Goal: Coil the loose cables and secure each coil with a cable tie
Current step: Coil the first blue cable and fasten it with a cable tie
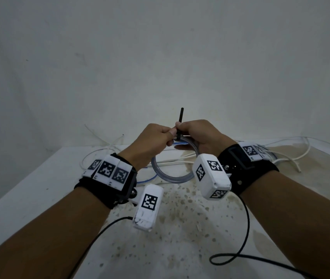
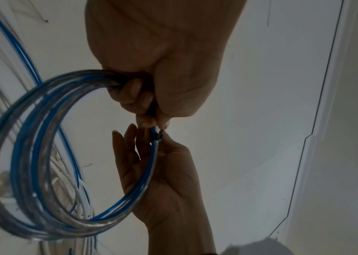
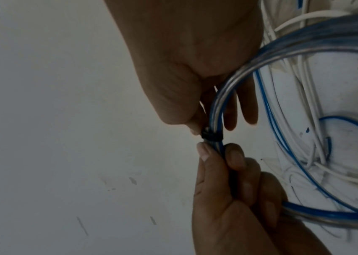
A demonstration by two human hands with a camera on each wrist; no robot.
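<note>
Fingers (image 3: 234, 160) of my left hand (image 1: 150, 141) are curled tight round the coil of clear plastic-sheathed cable with a blue stripe (image 1: 172, 174), thumb and forefinger pinching the bundled strands just beside the black plastic cable tie (image 1: 180, 122). In the head view both hands meet at the centre of the frame, held up above the white speckled tabletop (image 1: 180, 238). My right hand (image 1: 198, 135) grips the tie's loose tail between thumb and forefinger; that tail stands nearly upright above the knuckles, against the pale wall (image 1: 160, 57).

From the right wrist view, at mid-frame, the tie's band is wrapped round the strands and looks snug against them, with its head on the left side of the bundle. Two fingers of the right hand lie straight behind the coil there, while the rest of that hand closes on the tie. From the left wrist view the coil fills the left half of the frame as several loops, blurred, hanging down from the hands; the tie shows as a small dark band where the two hands meet.

Behind the hands, across the far edge of the tabletop, loose white cables (image 1: 103, 154) lie tangled, reaching from centre left to the upper right. A thin loose blue cable (image 3: 282, 146) runs among them. Black cords (image 1: 246, 228) from the wrist cameras trail over the lower part of the tabletop.
</note>
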